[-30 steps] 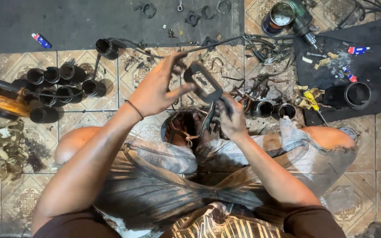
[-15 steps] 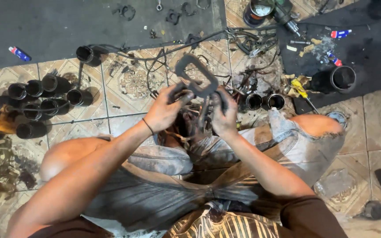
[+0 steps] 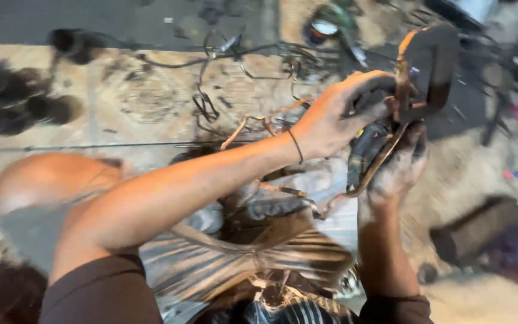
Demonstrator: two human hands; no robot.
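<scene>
The picture is motion-blurred. My left hand (image 3: pixel 338 113) reaches across from the left and grips a dark, rusty metal loop-shaped part (image 3: pixel 428 67) at its lower left side. My right hand (image 3: pixel 398 169), blackened with grime, comes up from below and holds the lower end of the same part, where thin copper-coloured strips (image 3: pixel 355 191) hang down. A thin black band sits on my left wrist. Both hands are raised up and to the right, above my right knee.
I sit on a patterned tile floor (image 3: pixel 145 102) with a dark mat (image 3: pixel 121 18) beyond it. Black cylinders (image 3: pixel 28 96) lie at far left, tangled wires (image 3: pixel 211 90) at centre, a round tin (image 3: pixel 325 29) at top, a dark box (image 3: pixel 481 231) at right.
Both hands have lifted the metal loop up and to the right, away from my lap. The view has swung and turned blurry.
</scene>
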